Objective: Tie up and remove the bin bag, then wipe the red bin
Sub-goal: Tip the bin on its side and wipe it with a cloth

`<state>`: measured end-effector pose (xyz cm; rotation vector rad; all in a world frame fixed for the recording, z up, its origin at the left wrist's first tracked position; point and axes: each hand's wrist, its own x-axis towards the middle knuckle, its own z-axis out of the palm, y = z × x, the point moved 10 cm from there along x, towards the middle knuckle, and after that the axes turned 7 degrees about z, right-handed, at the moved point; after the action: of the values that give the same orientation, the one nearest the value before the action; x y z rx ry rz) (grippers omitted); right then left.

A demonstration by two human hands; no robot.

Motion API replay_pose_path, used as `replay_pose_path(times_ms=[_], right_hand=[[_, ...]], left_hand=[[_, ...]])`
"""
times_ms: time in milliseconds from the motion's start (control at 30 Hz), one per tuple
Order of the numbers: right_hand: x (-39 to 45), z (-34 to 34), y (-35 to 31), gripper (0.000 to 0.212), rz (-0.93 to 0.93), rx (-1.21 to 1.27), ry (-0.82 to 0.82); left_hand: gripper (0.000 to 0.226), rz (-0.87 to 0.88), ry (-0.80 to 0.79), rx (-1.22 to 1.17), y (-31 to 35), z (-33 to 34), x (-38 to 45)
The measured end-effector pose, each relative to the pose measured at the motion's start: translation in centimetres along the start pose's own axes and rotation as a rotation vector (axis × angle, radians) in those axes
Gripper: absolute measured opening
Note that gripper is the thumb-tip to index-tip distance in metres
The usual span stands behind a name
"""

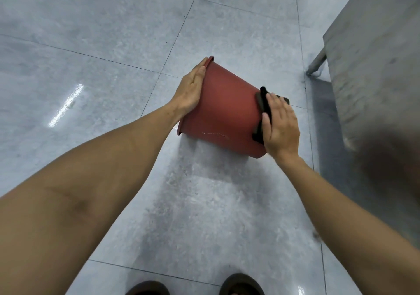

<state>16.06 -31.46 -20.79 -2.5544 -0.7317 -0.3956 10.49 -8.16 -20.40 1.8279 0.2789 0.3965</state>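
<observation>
The red bin (pixel 225 115) is held on its side above the grey tiled floor, its rim to the left and its base to the right. My left hand (pixel 191 90) lies flat against the rim end, fingers together, steadying it. My right hand (pixel 280 126) presses a dark cloth (pixel 263 103) against the bin's base. No bin bag is in view, and the inside of the bin is hidden from me.
A grey table or counter (pixel 375 67) with a metal leg (pixel 317 62) stands at the right. My two dark shoes (pixel 241 284) show at the bottom edge. Glossy grey tiles (pixel 91 67) stretch to the left and ahead.
</observation>
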Motion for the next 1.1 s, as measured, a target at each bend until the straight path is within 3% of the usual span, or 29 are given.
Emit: replay_pose_path(times_ms=[67,167,233,300,400,533,667,767,867,1100], right_hand=[[2.6,0.1,0.8,0.044,0.147,0.08,-0.042],[6.4,2.3,0.8,0.043,0.353,0.046,-0.243],[7.9,4.0,-0.8,0.044,0.392,0.028,-0.36],[8.7,4.6,-3.3,0.043,0.339,0.046,-0.357],[8.3,4.0,-7.0,0.042,0.18,0.092,-0.231],[4.7,4.3,-9.8,0.054,-0.102,-0.014,-0.232],[-0.9,4.0,-9.6,0.055,-0.363,-0.183,-0.168],[-3.9,3.2,-6.6,0.053,-0.386,-0.214,-0.143],[-4.5,1.3,-3.6,0.052,-0.273,-0.154,-0.119],[1.5,0.1,0.3,0.046,0.258,0.112,-0.162]], left_hand=[[0.044,-0.002,0.002,0.009,-0.1,-0.1,0.0],[0.045,-0.005,0.006,0.02,-0.3,-0.2,0.0],[0.044,-0.008,0.008,0.022,-0.4,-0.2,-0.1],[0.044,-0.009,0.011,0.019,-0.3,-0.2,-0.2],[0.043,-0.006,0.014,0.016,-0.2,-0.4,-0.2],[0.042,-0.03,0.027,0.006,-0.2,-0.4,0.0],[0.044,-0.034,0.024,0.039,-0.1,-0.5,-0.1],[0.045,-0.037,0.0,0.052,-0.2,-0.4,-0.1],[0.044,-0.06,-0.031,0.039,0.0,-0.1,0.1],[0.051,-0.109,-0.128,-0.013,0.0,0.3,0.1]])
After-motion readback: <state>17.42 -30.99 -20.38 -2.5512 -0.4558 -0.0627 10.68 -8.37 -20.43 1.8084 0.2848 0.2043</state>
